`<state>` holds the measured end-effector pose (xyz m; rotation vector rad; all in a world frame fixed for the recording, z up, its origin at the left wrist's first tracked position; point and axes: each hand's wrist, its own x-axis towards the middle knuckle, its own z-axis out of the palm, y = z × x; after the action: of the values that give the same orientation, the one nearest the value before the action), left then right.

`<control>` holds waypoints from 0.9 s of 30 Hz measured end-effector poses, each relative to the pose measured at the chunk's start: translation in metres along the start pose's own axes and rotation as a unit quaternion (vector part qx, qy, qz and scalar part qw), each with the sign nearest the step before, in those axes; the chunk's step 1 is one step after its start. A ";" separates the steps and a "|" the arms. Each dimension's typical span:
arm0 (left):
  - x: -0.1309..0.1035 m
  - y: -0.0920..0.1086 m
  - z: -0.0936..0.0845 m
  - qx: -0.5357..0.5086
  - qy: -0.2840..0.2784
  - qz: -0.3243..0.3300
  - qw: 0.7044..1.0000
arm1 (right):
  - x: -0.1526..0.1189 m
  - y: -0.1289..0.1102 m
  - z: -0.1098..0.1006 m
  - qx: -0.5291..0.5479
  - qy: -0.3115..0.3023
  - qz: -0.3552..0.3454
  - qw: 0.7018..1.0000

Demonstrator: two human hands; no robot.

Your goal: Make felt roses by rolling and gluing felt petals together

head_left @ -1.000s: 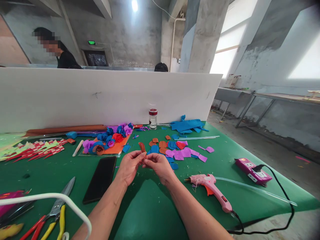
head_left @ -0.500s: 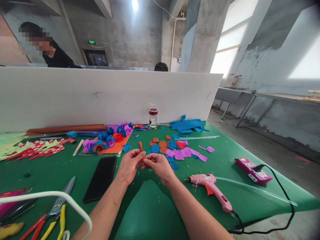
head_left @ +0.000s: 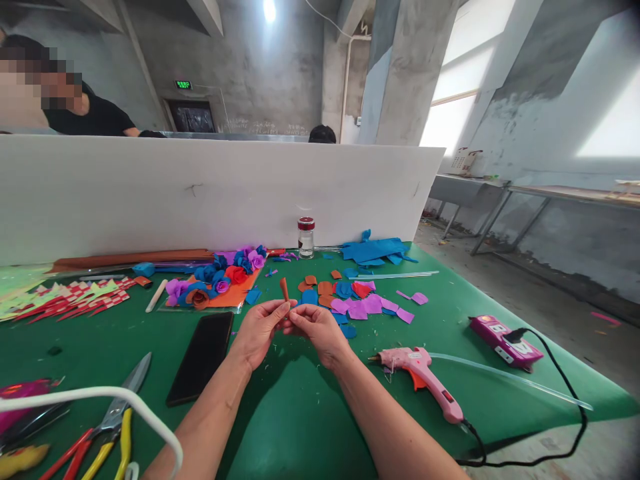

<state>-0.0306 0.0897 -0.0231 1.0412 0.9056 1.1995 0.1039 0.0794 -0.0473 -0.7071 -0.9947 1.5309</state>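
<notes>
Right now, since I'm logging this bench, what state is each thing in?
brown strip: rolled, nearly upright
left hand: pinching it
right hand: pinching its base
jar: upright, capped
phone: dark
glue gun: lying sideways, power unclear
scissors: opening unclear
purple box: black plug inserted
exit sign: lit

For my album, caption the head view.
Left hand and right hand hold curled brown paper over a green table.

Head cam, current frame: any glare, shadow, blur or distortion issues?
Head view: ceiling light and sunlit window look blown out; head view: soft shadow on the green tabletop between the forearms; head view: apparent wide-angle stretch toward the edges, top-right corner dark; head view: left hand, right hand and glue gun reasonably sharp, no obvious motion blur.
</notes>
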 end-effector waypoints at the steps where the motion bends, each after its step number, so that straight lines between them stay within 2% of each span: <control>1: 0.000 0.000 0.000 0.006 0.000 0.000 1.000 | 0.000 0.001 0.000 0.001 -0.001 0.003 1.000; 8: 0.000 -0.001 0.001 0.048 0.011 0.057 0.997 | 0.001 0.004 -0.001 -0.045 -0.010 0.005 0.999; 13: -0.001 0.000 0.003 0.128 0.069 0.164 0.976 | 0.006 0.002 -0.007 -0.143 0.034 -0.087 0.985; 16: -0.002 0.000 0.004 0.163 0.078 0.209 0.961 | 0.008 -0.003 -0.011 -0.171 0.075 -0.127 0.974; 21: -0.001 -0.004 0.002 0.116 0.057 0.190 0.973 | 0.006 -0.011 -0.013 -0.128 0.116 -0.160 0.972; 24: 0.001 -0.004 -0.001 0.104 0.005 0.152 0.983 | 0.004 -0.016 -0.012 -0.091 0.119 -0.171 0.974; 27: 0.001 -0.002 -0.004 0.166 -0.053 0.142 0.974 | 0.002 -0.021 -0.014 -0.074 0.116 -0.168 0.976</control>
<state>-0.0335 0.0915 -0.0257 1.5325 0.9131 1.2356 0.1256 0.0850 -0.0351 -0.7601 -0.9995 1.0618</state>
